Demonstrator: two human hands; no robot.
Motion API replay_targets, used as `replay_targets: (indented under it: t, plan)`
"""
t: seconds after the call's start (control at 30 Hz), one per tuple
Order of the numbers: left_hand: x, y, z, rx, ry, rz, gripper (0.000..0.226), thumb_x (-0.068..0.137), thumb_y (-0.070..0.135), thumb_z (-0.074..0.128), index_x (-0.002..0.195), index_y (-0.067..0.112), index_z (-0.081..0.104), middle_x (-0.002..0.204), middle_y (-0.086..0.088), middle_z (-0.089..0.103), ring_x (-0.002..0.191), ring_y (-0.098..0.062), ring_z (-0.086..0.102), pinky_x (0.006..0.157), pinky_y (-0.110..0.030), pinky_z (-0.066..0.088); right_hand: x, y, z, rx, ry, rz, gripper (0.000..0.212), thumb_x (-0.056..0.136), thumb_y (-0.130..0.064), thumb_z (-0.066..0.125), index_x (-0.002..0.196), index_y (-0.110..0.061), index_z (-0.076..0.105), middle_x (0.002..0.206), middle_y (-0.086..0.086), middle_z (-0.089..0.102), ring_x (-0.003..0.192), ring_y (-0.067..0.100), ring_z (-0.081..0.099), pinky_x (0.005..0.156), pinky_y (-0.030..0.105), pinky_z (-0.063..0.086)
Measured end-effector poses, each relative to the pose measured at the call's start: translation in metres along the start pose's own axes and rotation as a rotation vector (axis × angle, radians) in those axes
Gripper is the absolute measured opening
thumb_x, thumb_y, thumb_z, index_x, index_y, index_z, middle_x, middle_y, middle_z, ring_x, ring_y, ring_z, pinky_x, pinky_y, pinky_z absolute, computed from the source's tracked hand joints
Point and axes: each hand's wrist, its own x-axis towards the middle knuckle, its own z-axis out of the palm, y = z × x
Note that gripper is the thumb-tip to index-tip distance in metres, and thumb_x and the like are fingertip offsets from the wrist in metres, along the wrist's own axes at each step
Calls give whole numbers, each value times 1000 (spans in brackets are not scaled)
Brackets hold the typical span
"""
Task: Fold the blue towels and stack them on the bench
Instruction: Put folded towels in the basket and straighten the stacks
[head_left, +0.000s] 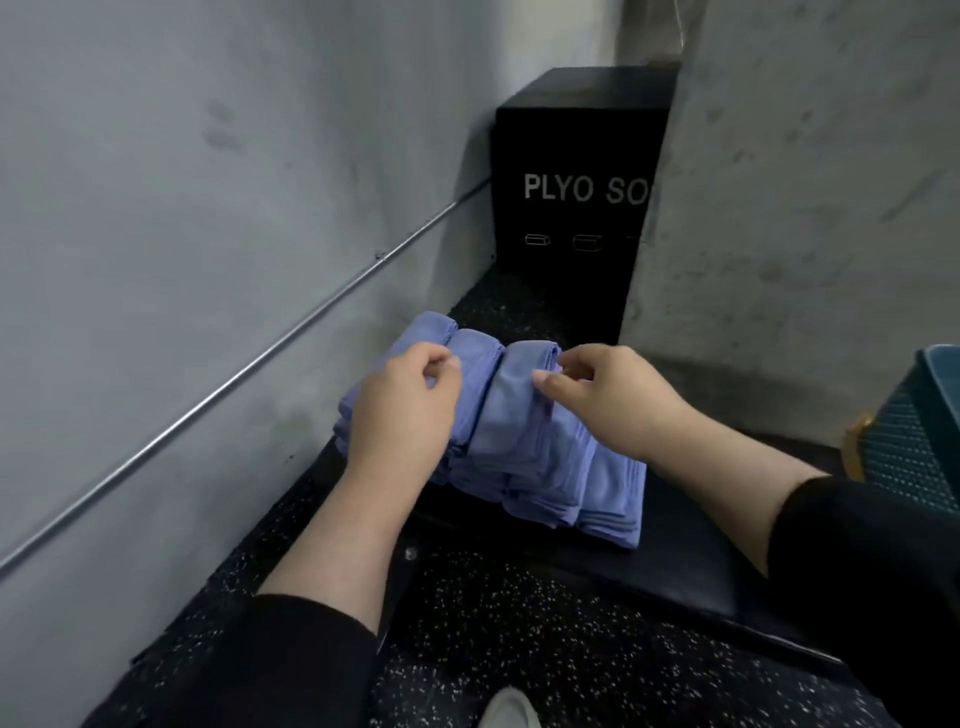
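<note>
Several folded blue towels (524, 441) lie in side-by-side piles on the black padded bench (691, 561). My left hand (405, 410) rests over the left piles, fingers curled, thumb and forefinger close together near a towel's top edge. My right hand (613, 395) hovers over the right pile, its fingertips pinching the top towel's far fold. Whether the left hand actually holds cloth is unclear.
A grey wall with a metal rail (234, 384) runs along the left. A black box marked PLYO SO (571, 182) stands behind the towels. A concrete pillar (805, 208) rises at right, with a teal basket (919, 431) beside it. Speckled black floor (519, 649) lies below.
</note>
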Motion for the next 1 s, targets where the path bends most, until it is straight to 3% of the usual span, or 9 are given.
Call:
replay_targets:
  t: [0.07,0.2,0.3,0.37,0.47,0.6,0.7,0.83,1.0]
  plan:
    - [-2,2,11,101,-123,65,25,99,36,58,111,19,71,99,-2,74,97,-25,67,80,-28,45,6,-1,15,7,-16,65,37,90,-50,66,81,-16,58,70,-6,62,65,15,56,59,29,41]
    - [-7,0,33,360,-264,176,30,99,38,54,76,19,49,69,3,55,75,-26,54,62,-34,32,10,0,32,95,-32,204,47,90,-50,67,80,-5,62,63,3,59,58,18,53,52,29,40]
    - [-7,2,39,337,-314,172,18,98,33,55,86,20,51,87,-4,66,88,-29,59,65,-33,30,10,-1,39,120,-3,249,47,90,-50,67,79,-5,60,67,9,62,61,21,57,55,30,42]
    - [-7,4,40,245,-344,148,16,98,33,55,107,21,61,95,-3,70,97,-27,63,68,-34,34,12,0,45,200,41,280,49,88,-50,70,92,-1,64,83,16,70,73,28,64,64,37,50]
    - [-5,6,35,51,-379,55,37,99,34,56,136,26,56,98,4,72,100,-20,64,80,-36,49,14,2,49,389,96,332,38,89,-38,72,101,-3,66,89,14,70,75,25,63,63,36,48]
    - [-4,10,29,-342,-346,-167,41,96,32,62,137,28,55,99,10,71,97,-10,66,89,-31,53,7,1,45,587,199,281,19,88,-29,71,100,-14,70,92,6,75,87,25,72,83,47,59]
    - [-4,14,27,-532,-386,-242,37,97,37,62,132,24,62,109,13,72,101,-8,70,93,-39,58,-2,-6,36,714,197,218,16,90,-29,69,102,-18,72,92,1,77,87,22,74,84,50,60]
    - [-12,36,24,-730,-531,-246,31,97,41,64,119,20,68,107,5,77,98,-10,73,84,-41,61,-17,-13,16,855,134,147,22,92,-31,69,108,-18,70,98,4,77,92,24,75,85,52,60]
    - [-24,73,30,-805,-484,-162,16,94,21,68,109,16,71,98,-5,78,92,-21,76,82,-41,60,-34,-9,-33,937,88,155,27,93,-29,70,113,-11,69,104,12,76,96,30,74,90,52,58]
